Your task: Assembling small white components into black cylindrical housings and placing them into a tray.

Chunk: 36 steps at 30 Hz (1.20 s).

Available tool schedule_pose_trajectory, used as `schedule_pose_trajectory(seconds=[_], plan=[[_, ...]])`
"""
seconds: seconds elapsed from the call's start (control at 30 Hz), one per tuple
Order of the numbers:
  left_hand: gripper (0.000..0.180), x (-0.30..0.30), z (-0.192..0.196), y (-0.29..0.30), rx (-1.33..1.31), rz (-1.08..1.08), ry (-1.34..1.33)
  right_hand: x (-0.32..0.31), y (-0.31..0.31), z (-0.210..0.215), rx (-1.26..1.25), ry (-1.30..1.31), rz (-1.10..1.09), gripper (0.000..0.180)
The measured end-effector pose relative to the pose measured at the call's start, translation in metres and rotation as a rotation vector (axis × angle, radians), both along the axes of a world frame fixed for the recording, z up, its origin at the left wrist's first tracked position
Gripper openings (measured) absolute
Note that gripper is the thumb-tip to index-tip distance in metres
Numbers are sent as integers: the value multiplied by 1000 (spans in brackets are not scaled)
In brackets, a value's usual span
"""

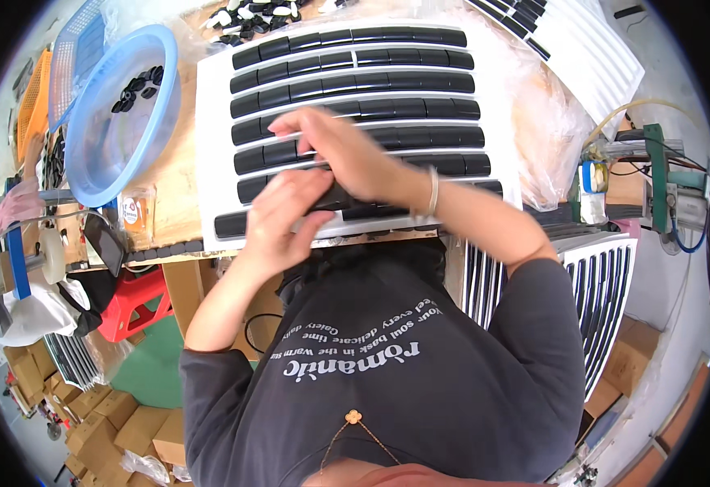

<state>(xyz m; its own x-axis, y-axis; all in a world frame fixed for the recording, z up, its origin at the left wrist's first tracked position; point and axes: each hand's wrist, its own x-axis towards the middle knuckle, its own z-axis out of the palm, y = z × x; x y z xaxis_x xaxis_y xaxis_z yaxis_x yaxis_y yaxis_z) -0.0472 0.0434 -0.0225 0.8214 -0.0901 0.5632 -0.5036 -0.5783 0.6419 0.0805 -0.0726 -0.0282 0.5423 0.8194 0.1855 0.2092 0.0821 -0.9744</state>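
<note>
A white slotted panel (pixel 213 122) lies on the wooden bench, its rows filled with black curved pieces (pixel 387 83). My right hand (pixel 339 150) rests across the middle rows, fingers spread over the black pieces, a bracelet on the wrist. My left hand (pixel 286 215) sits at the panel's near rows and grips a black piece (pixel 335 199) between thumb and fingers, just under my right palm.
A blue plastic basin (pixel 99 174) with a few black parts stands at the left, beside blue and orange baskets (pixel 34 93). More slatted white panels (pixel 606 284) lean at the right. A red stool (pixel 132 304) and cardboard boxes (pixel 103 422) sit below the bench.
</note>
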Motion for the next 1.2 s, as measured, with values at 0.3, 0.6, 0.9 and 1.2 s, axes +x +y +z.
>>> schedule_pose_trajectory(seconds=[0.3,0.6,0.9,1.2], plan=[[40,-31,-12,17,338,60,229,294,67,-48,-298,-1197,-268,11],[38,-18,-27,-8,359,55,255,314,111,-89,-762,-1171,-199,17],[50,-10,-21,-12,485,-28,249,282,81,-54,-457,-1005,-399,20],[35,16,-24,-16,765,-179,122,150,11,68,-26,-495,-521,20]])
